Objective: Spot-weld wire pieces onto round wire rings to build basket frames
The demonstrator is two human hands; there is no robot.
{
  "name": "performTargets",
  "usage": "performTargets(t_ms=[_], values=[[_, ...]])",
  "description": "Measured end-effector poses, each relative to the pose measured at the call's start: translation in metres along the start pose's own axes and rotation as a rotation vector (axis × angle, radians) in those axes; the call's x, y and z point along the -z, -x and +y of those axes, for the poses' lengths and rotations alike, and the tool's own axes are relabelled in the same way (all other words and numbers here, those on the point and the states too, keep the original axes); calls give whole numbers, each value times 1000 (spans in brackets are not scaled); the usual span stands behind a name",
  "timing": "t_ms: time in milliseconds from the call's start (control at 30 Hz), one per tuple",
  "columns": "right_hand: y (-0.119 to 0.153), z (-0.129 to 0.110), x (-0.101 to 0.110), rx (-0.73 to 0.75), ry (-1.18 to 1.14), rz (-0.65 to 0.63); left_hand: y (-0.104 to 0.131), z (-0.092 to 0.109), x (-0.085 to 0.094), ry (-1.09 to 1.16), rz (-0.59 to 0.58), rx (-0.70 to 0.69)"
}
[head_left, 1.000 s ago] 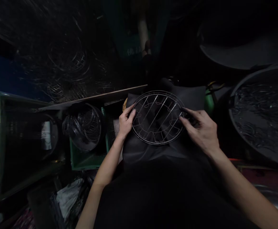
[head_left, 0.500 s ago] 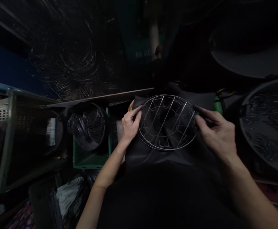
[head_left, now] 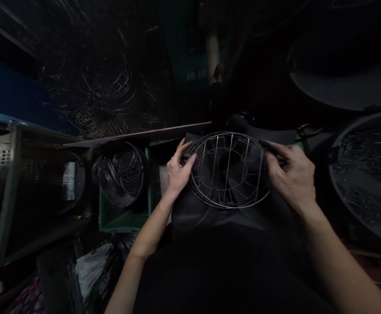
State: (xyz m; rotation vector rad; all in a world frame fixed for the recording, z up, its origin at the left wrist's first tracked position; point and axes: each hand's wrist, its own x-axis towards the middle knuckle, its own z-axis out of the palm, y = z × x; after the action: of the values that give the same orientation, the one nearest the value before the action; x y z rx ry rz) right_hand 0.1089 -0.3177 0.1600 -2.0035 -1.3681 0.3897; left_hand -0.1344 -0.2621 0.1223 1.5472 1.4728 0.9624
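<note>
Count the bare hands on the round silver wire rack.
2: the left hand at the left rim of the round silver wire rack, the right hand at its right rim. No others show.

Two hands (head_left: 180, 172) (head_left: 290, 174), one round wire rack (head_left: 228, 163), two large tubs (head_left: 334, 179) (head_left: 344, 89) at right, one white basket (head_left: 0, 144)

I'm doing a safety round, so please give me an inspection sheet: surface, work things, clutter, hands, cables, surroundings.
Surface: dark sheet, creased, below the rack; whether they touch, I can't tell.
Work things: the rack is round, with straight bars across and looped wire inside the rim.
Clutter: coils in a tub at left, by a green crate; wire heap beyond a board.
Hands: left hand and right hand hold the rim on opposite sides.
Cables: nothing seen, though the light is dim.
Surroundings: blue panel at far left.
</note>
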Motion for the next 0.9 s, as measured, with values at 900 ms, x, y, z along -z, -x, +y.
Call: performTargets(t_ms=[900], values=[[11,13,8,-128,-140,-195,-4,5,9,-184,-221,-97]])
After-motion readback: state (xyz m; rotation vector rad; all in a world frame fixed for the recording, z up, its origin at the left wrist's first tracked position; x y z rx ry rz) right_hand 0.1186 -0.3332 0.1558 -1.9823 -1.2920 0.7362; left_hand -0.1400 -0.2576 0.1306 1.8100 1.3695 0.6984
